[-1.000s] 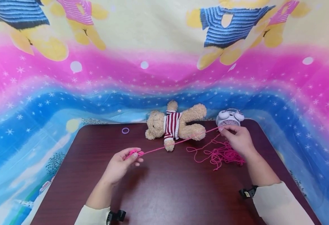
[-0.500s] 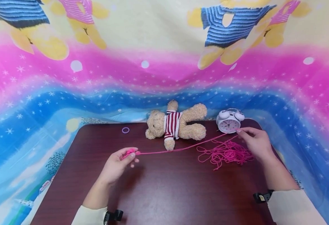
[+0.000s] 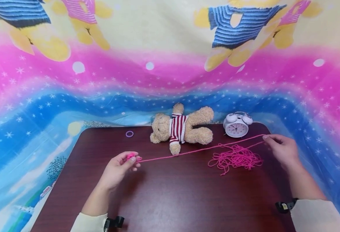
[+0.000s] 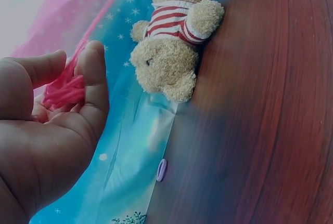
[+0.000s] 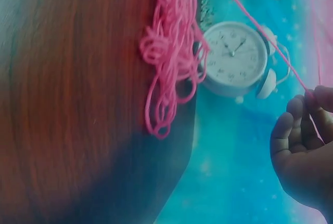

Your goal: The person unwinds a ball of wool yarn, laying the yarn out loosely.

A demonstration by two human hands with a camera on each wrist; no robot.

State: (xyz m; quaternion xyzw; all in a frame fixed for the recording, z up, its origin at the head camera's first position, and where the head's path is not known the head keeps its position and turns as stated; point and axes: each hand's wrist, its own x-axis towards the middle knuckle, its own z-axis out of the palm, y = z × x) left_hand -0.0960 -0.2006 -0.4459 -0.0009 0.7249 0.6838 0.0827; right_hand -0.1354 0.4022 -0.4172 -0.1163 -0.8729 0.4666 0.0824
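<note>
My left hand [image 3: 118, 169] grips a small bundle of pink yarn [image 4: 66, 90] between thumb and curled fingers, above the left half of the table. From the bundle a single strand [image 3: 181, 153] runs rightward across the head view. Its other part reaches my right hand [image 3: 283, 151], where thumb and forefinger pinch it near the table's right edge. A second length slopes down from those fingertips to a loose tangled pile of the same yarn [image 3: 235, 157] lying on the table. In the right wrist view the pile [image 5: 174, 47] shows long loops.
A teddy bear [image 3: 178, 129] in a red-and-white striped shirt lies on its side along the table's back edge. Right of it stands a white twin-bell alarm clock [image 3: 236, 127]. A purple ring [image 3: 129, 134] lies at the back left. Printed cloth [image 3: 170, 80] hangs behind the dark table [image 3: 170, 199].
My right hand has moved right, from in front of the clock to past it, drawing yarn along. The clock face is uncovered. My left hand has shifted slightly left, still holding the bundle.
</note>
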